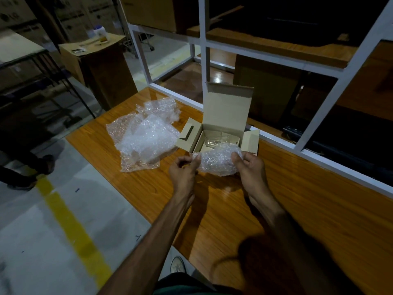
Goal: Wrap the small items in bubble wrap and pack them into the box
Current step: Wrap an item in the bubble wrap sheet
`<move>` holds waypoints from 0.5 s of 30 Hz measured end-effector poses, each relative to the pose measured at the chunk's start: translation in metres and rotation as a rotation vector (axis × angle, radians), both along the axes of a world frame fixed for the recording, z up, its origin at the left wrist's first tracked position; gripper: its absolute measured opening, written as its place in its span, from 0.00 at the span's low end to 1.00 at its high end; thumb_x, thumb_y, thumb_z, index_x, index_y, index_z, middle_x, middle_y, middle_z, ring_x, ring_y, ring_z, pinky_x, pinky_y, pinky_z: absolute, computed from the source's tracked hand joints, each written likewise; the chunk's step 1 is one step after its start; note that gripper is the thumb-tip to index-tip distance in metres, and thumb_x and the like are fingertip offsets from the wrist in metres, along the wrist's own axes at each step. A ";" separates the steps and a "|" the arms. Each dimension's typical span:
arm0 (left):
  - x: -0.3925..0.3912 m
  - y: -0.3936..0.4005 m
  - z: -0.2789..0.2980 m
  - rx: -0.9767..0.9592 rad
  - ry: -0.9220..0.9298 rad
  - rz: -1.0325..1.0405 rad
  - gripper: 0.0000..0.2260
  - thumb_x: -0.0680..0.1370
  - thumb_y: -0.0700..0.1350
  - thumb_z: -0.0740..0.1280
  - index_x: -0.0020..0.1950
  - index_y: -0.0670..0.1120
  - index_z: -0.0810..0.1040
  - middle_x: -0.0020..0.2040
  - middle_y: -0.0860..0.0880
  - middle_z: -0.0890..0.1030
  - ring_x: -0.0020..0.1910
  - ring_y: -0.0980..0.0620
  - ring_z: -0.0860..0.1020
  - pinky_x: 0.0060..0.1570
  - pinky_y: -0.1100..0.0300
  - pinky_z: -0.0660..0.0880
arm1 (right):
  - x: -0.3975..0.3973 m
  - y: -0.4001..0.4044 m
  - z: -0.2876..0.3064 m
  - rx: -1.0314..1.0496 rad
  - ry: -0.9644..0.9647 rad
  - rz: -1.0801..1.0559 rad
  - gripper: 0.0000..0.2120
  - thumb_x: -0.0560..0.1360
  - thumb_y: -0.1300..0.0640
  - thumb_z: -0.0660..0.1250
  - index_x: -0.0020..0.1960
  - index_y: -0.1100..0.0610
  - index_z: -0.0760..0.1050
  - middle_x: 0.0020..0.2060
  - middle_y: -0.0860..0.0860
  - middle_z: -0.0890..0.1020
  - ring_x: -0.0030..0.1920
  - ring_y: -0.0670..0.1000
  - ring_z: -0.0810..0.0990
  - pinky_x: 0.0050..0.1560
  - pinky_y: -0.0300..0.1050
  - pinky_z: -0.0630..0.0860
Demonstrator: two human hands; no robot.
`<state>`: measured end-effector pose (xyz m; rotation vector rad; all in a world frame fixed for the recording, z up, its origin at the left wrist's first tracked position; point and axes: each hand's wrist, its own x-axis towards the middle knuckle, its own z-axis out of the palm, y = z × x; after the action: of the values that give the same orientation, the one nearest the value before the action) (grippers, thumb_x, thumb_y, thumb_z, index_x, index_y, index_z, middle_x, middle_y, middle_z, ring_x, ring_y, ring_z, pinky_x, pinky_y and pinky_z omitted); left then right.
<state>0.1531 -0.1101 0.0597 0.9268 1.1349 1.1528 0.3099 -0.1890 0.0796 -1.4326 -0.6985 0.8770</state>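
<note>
A bundle of bubble wrap [215, 160] is held just above the wooden table [297, 209], right in front of the open cardboard box [225, 116]. My left hand [184, 171] pinches the bundle's left end. My right hand [249, 165] grips its right end with fingers curled over the top. Whatever is inside the bundle is hidden by the wrap. The box stands with its lid up and side flaps spread, and something clear and shiny lies in its bottom. Loose sheets of bubble wrap [146, 137] lie in a heap to the left of the box.
A white metal frame [205, 50] with shelves rises behind the table's far edge. To the left the table ends over a grey floor with a yellow stripe [70, 226]. Another person's legs [32, 167] stand at far left. A tall cardboard carton [102, 67] stands beyond.
</note>
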 end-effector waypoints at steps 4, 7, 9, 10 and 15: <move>0.000 -0.001 -0.007 0.098 0.075 -0.059 0.08 0.81 0.41 0.71 0.57 0.38 0.83 0.53 0.43 0.86 0.53 0.43 0.85 0.50 0.50 0.84 | -0.003 0.003 -0.003 0.009 -0.002 -0.017 0.10 0.84 0.51 0.67 0.62 0.53 0.81 0.55 0.50 0.87 0.53 0.44 0.87 0.46 0.39 0.84; 0.002 -0.002 -0.006 0.144 0.130 -0.112 0.12 0.85 0.45 0.65 0.61 0.39 0.83 0.55 0.43 0.86 0.56 0.44 0.85 0.54 0.43 0.84 | -0.007 0.007 -0.003 0.013 -0.039 -0.037 0.07 0.84 0.49 0.67 0.59 0.49 0.81 0.54 0.50 0.87 0.53 0.45 0.87 0.50 0.47 0.86; 0.005 -0.003 -0.001 0.137 0.138 -0.160 0.14 0.88 0.45 0.60 0.60 0.40 0.83 0.55 0.42 0.85 0.56 0.43 0.85 0.52 0.41 0.84 | -0.009 0.009 -0.003 0.021 -0.073 -0.045 0.04 0.84 0.49 0.67 0.56 0.46 0.80 0.53 0.49 0.87 0.52 0.45 0.87 0.51 0.51 0.87; 0.006 -0.003 0.002 0.134 0.127 -0.188 0.15 0.89 0.46 0.58 0.60 0.41 0.82 0.56 0.41 0.85 0.56 0.43 0.85 0.52 0.41 0.83 | -0.010 0.010 -0.003 0.023 -0.081 -0.053 0.04 0.84 0.49 0.67 0.56 0.46 0.80 0.53 0.49 0.87 0.52 0.45 0.88 0.52 0.52 0.87; 0.002 -0.003 0.018 0.133 0.107 -0.344 0.20 0.89 0.53 0.50 0.59 0.48 0.80 0.57 0.49 0.83 0.53 0.59 0.84 0.47 0.61 0.83 | -0.013 0.015 -0.005 0.003 -0.154 -0.112 0.04 0.84 0.46 0.67 0.54 0.43 0.80 0.52 0.47 0.87 0.52 0.45 0.87 0.52 0.58 0.87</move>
<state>0.1552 -0.1129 0.0781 1.2451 0.9450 0.9127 0.2964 -0.1744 0.0749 -1.5331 -0.7265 0.6841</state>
